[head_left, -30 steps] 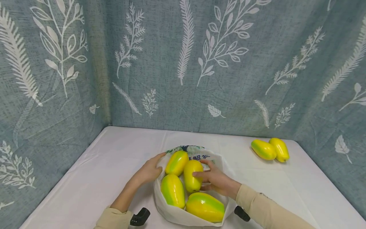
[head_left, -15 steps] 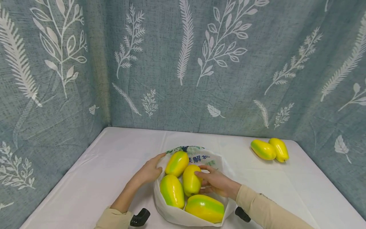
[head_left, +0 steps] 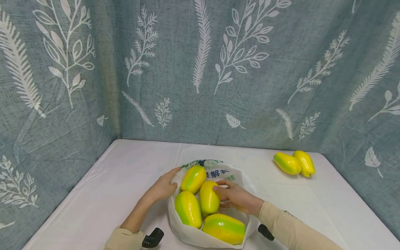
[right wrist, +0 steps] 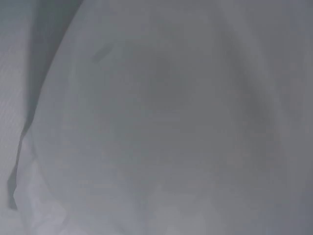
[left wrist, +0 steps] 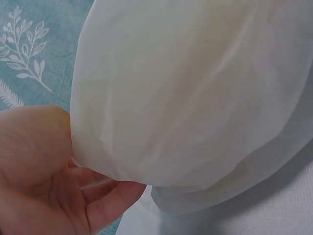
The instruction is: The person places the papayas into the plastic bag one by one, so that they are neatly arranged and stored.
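A white plastic bag (head_left: 187, 233) stands with its mouth open on the table, several yellow-green papayas inside. My left hand (head_left: 160, 187) holds the bag's left rim, index finger stretched along the edge; in the left wrist view the hand (left wrist: 54, 181) has thumb and fingers at the bag wall (left wrist: 171, 98). My right hand (head_left: 239, 198) reaches in over the right rim and grips the middle papaya (head_left: 209, 199) by its right side. Around that one lie an upper papaya (head_left: 193, 178), a left papaya (head_left: 188, 209) and a front papaya (head_left: 223, 228). The bag (right wrist: 161, 122) hides the right hand from its wrist camera.
Two more papayas, a greener one (head_left: 286, 163) and a yellow one (head_left: 304, 163), lie together at the back right of the white-covered table (head_left: 140, 156). A blue-green curtain (head_left: 178, 69) with white leaf prints hangs behind and along the sides.
My right hand has lowered the middle papaya a little toward the front and left in the bag, baring more of the bag's printing. The left hand stays at the rim.
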The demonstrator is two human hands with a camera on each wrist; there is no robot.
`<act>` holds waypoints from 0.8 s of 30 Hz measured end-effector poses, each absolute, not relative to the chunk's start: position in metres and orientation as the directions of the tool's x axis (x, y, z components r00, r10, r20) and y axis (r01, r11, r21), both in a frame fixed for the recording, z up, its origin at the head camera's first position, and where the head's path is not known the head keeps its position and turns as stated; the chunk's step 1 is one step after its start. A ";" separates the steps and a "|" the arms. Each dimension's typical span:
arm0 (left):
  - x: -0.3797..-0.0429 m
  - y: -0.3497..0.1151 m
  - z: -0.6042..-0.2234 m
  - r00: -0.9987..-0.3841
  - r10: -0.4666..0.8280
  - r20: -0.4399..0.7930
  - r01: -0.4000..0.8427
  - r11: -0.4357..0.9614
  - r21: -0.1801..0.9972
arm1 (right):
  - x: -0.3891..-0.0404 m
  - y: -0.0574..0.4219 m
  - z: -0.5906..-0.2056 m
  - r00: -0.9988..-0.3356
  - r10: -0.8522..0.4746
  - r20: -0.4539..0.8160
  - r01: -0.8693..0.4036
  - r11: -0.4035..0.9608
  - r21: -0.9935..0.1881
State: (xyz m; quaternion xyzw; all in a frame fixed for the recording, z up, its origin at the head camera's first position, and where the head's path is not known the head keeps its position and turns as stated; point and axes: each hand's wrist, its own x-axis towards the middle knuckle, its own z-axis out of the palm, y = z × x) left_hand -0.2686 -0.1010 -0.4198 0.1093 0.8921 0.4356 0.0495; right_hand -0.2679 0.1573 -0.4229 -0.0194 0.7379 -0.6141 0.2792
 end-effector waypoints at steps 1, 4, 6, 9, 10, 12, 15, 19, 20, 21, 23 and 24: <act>-0.269 -0.101 -0.420 -0.971 0.237 0.006 0.150 0.597 0.788 | -0.269 0.158 -0.423 -0.848 -0.363 -0.387 0.311 0.253 -0.916; -0.269 -0.101 -0.421 -0.971 0.238 0.002 0.148 0.598 0.788 | -0.270 0.161 -0.420 -0.860 -0.333 -0.386 0.300 0.281 -0.911; -0.269 -0.101 -0.421 -0.972 0.236 -0.001 0.145 0.601 0.786 | -0.272 0.165 -0.417 -0.867 -0.319 -0.383 0.303 0.273 -0.913; -0.269 -0.101 -0.420 -0.972 0.234 -0.005 0.142 0.605 0.783 | -0.276 0.174 -0.410 -0.875 -0.316 -0.367 0.298 0.247 -0.922; -0.270 -0.100 -0.419 -0.972 0.235 -0.004 0.143 0.606 0.783 | -0.277 0.178 -0.407 -0.877 -0.321 -0.358 0.294 0.231 -0.928; -0.270 -0.100 -0.418 -0.972 0.235 -0.008 0.139 0.603 0.785 | -0.279 0.187 -0.400 -0.875 -0.343 -0.341 0.284 0.204 -0.937; -0.269 -0.099 -0.415 -0.971 0.238 -0.011 0.139 0.604 0.785 | -0.283 0.202 -0.389 -0.867 -0.382 -0.320 0.271 0.176 -0.946; -0.268 -0.099 -0.414 -0.970 0.242 -0.008 0.145 0.607 0.781 | -0.286 0.221 -0.378 -0.863 -0.403 -0.305 0.276 0.130 -0.952; -0.268 -0.099 -0.414 -0.970 0.243 -0.006 0.147 0.607 0.781 | -0.287 0.225 -0.376 -0.866 -0.400 -0.299 0.274 0.119 -0.954; -0.268 -0.099 -0.414 -0.970 0.243 -0.004 0.149 0.607 0.781 | -0.288 0.229 -0.373 -0.870 -0.397 -0.293 0.274 0.107 -0.956; -0.268 -0.098 -0.415 -0.971 0.241 -0.002 0.149 0.605 0.782 | -0.289 0.237 -0.370 -0.877 -0.390 -0.280 0.269 0.084 -0.960; -0.269 -0.098 -0.416 -0.971 0.238 -0.004 0.146 0.605 0.783 | -0.289 0.240 -0.369 -0.881 -0.386 -0.274 0.266 0.074 -0.961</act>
